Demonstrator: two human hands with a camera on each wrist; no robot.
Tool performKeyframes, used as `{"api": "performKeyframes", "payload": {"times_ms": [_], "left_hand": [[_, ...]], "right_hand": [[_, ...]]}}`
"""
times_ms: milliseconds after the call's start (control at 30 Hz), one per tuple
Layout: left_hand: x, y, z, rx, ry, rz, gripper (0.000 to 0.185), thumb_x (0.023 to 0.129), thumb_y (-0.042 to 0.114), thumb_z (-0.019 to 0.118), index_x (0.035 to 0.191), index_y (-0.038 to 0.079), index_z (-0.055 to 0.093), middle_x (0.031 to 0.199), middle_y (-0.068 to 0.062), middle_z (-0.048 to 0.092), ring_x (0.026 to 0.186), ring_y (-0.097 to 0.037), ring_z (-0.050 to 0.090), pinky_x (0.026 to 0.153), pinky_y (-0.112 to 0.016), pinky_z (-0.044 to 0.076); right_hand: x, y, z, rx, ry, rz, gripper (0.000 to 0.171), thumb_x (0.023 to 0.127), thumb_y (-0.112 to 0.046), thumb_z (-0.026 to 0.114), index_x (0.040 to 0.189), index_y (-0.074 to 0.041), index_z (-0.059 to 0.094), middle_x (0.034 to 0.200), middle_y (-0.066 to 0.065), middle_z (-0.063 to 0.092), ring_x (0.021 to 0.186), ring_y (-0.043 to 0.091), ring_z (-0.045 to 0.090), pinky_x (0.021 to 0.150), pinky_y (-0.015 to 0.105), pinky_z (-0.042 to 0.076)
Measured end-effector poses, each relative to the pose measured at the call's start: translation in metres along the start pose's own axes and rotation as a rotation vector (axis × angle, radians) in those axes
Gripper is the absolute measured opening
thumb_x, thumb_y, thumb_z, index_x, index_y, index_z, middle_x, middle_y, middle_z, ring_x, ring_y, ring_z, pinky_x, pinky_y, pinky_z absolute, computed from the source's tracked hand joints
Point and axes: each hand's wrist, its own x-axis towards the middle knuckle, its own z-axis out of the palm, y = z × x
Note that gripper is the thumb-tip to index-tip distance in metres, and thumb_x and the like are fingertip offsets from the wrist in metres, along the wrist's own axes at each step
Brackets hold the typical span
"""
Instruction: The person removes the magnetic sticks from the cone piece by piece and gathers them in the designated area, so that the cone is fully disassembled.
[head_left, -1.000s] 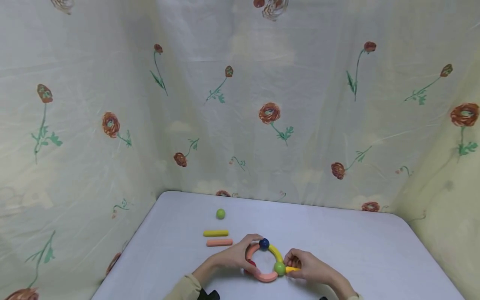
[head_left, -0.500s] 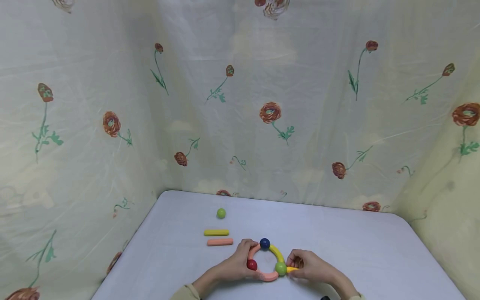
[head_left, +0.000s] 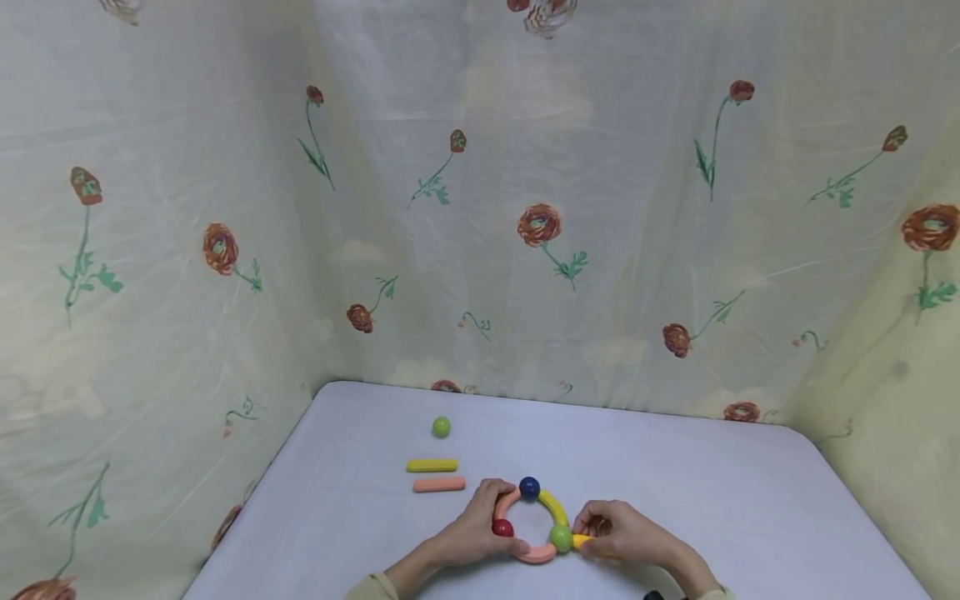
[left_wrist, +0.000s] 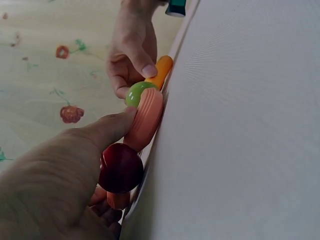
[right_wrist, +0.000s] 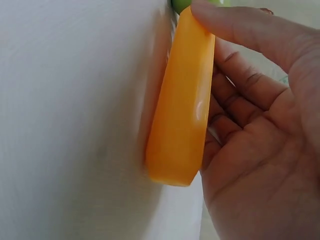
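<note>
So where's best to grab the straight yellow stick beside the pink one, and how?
Probably pinch the straight yellow stick across its middle from above: it lies flat, long sides facing near and far. The straight pink stick lies roughly parallel on the near side across a narrow gap, so coming in low there looks harder.

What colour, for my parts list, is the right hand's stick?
The stick is orange, clearest in the right wrist view.

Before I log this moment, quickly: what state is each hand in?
Left hand: closed, holding the ring of balls and curved sticks by its left side.
Right hand: closed, pinching the orange stick.
</note>
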Motion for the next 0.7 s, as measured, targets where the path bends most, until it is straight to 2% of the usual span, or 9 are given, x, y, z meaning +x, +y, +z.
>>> {"api": "performKeyframes", "payload": {"times_ms": [133, 300, 500, 600, 700], "left_hand": [[0.0, 0.0, 0.0, 0.015, 0.001, 0.002, 0.083, 0.073, 0.056, 0.077, 0.139, 0.023, 0.039, 0.141, 0.002, 0.034, 0.132, -0.019, 0.035, 0.112, -0.051, 0.031], [0.001, -0.001, 0.001, 0.017, -0.001, -0.003, 0.083, 0.073, 0.057, 0.076, 0.139, 0.023, 0.039, 0.142, 0.003, 0.034, 0.133, -0.018, 0.034, 0.112, -0.05, 0.031], [0.003, -0.002, 0.001, 0.006, -0.002, -0.008, 0.082, 0.073, 0.056, 0.077, 0.138, 0.023, 0.04, 0.14, 0.003, 0.035, 0.132, -0.018, 0.035, 0.112, -0.05, 0.031], [0.004, -0.002, 0.0, -0.001, -0.001, -0.01, 0.082, 0.073, 0.056, 0.078, 0.138, 0.023, 0.04, 0.14, 0.003, 0.036, 0.132, -0.019, 0.035, 0.113, -0.051, 0.031], [0.003, -0.001, 0.001, -0.005, 0.001, -0.007, 0.082, 0.073, 0.055, 0.078, 0.138, 0.023, 0.04, 0.14, 0.003, 0.036, 0.133, -0.019, 0.035, 0.113, -0.05, 0.03]], "right_hand": [[-0.001, 0.005, -0.002, 0.023, -0.023, -0.017, 0.017, 0.085, -0.018, 0.071, 0.099, -0.01, 0.067, 0.09, 0.002, 0.063, 0.077, 0.006, 0.053, 0.067, 0.02, 0.044], [0.0, 0.006, -0.003, 0.038, -0.067, 0.004, 0.015, 0.088, -0.018, 0.067, 0.101, -0.01, 0.066, 0.091, 0.001, 0.062, 0.078, 0.007, 0.052, 0.067, 0.02, 0.043], [-0.001, 0.003, -0.004, -0.012, -0.094, 0.013, 0.014, 0.087, -0.016, 0.069, 0.099, -0.011, 0.065, 0.092, 0.001, 0.063, 0.078, 0.006, 0.053, 0.068, 0.02, 0.044], [-0.003, 0.004, -0.008, -0.039, -0.078, 0.04, 0.013, 0.087, -0.016, 0.069, 0.099, -0.011, 0.066, 0.093, 0.0, 0.064, 0.079, 0.006, 0.054, 0.069, 0.02, 0.044], [-0.008, 0.009, -0.018, -0.084, -0.025, 0.054, 0.013, 0.088, -0.017, 0.069, 0.099, -0.011, 0.066, 0.094, -0.001, 0.064, 0.079, 0.006, 0.053, 0.069, 0.021, 0.044]]}}
